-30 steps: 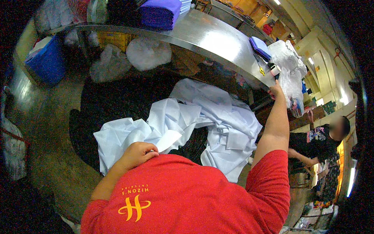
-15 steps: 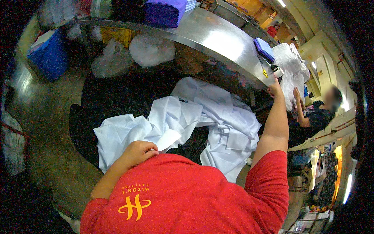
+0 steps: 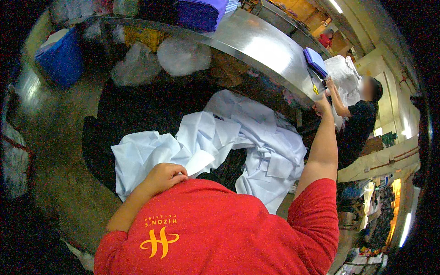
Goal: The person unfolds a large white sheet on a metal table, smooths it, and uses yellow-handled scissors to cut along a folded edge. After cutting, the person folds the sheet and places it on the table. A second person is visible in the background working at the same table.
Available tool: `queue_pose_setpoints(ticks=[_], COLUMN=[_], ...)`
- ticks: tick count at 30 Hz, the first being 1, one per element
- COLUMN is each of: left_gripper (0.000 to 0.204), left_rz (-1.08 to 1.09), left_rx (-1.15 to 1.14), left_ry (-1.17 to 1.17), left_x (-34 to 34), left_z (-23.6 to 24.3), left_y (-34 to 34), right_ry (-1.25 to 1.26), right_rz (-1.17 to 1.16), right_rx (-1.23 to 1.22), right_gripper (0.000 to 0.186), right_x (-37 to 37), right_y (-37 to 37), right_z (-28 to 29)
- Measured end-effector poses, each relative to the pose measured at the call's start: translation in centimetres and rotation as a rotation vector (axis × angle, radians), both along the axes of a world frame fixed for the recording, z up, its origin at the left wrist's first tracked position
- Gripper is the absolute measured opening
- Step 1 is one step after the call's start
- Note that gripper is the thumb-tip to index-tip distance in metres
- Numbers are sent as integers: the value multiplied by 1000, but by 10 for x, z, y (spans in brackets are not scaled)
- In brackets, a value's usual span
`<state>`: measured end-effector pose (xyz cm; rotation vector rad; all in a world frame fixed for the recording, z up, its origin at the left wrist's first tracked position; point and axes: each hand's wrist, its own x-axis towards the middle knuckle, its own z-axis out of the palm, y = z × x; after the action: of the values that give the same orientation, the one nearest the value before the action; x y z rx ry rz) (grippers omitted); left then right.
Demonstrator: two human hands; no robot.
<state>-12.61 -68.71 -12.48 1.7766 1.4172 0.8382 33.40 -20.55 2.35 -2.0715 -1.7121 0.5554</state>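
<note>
My left hand (image 3: 164,178) is closed in front of my red shirt, beside a crumpled white cloth (image 3: 197,137). A small whitish bit shows at its fingers; I cannot make out what it is. The white cloth lies in loose folds over a black surface. My right arm stretches out to the right, bringing my right hand (image 3: 323,105) to the edge of the metal table (image 3: 261,48). Its fingers are mostly hidden. Close by on the table is a yellow-handled tool (image 3: 315,88), apparently scissors, near a stack of folded blue cloths (image 3: 315,62).
A co-worker in black (image 3: 362,119) stands at the right, one hand reaching beside mine. White plastic-wrapped bundles (image 3: 343,71) are there too. Folded purple cloths (image 3: 199,13) sit on the table's far side. Below it are plastic bags (image 3: 183,56); a blue bin (image 3: 59,57) stands left.
The co-worker has come closer to the table and reaches across near my right hand. My right hand has shifted slightly at the table edge. My left hand stays about where it was.
</note>
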Motion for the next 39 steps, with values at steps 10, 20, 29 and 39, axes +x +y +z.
queue_pose_setpoints(ticks=[10,20,29,39], left_gripper=[19,20,19,19], left_rz=[30,17,24,0], left_rx=[-91,-107,-130,-208], left_ry=[-29,-16,-14,-15], left_x=[3,7,7,11], left_z=[1,5,2,5], left_y=[-2,0,1,4], right_ry=[24,-102,-47,32], right_rz=[1192,1458,1328,1438], right_rx=[-200,-393,-492,-457], right_gripper=[50,51,48,48], right_x=[-190,-257,-246,-253], right_y=[-167,-304,-308,-332], right_z=[-39,-92,-107,-125])
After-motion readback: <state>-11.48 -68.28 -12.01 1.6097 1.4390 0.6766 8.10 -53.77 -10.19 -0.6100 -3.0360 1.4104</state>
